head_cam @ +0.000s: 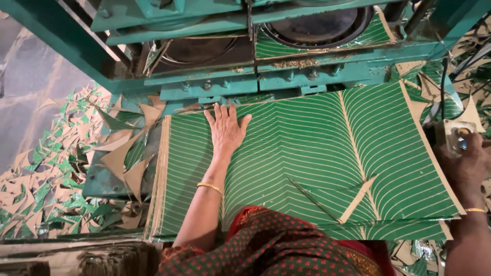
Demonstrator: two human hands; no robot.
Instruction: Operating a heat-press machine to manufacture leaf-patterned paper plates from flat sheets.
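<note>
Sheets (307,153) of green leaf-print paper lie stacked before the far press (245,56), uncut, your left hand (225,130) flat and spread on them, your right hand (468,163) gripping a switch box (456,134).

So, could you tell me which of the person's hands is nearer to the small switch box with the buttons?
Right. The right hand rests against the switch box at the sheets' right edge; the left hand lies flat on the green leaf-printed sheets, far across.

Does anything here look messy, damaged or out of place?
Yes. Triangular offcuts litter the floor left of the green press, and one loose scrap lies on the leaf-print sheets that the left hand presses flat.
</note>
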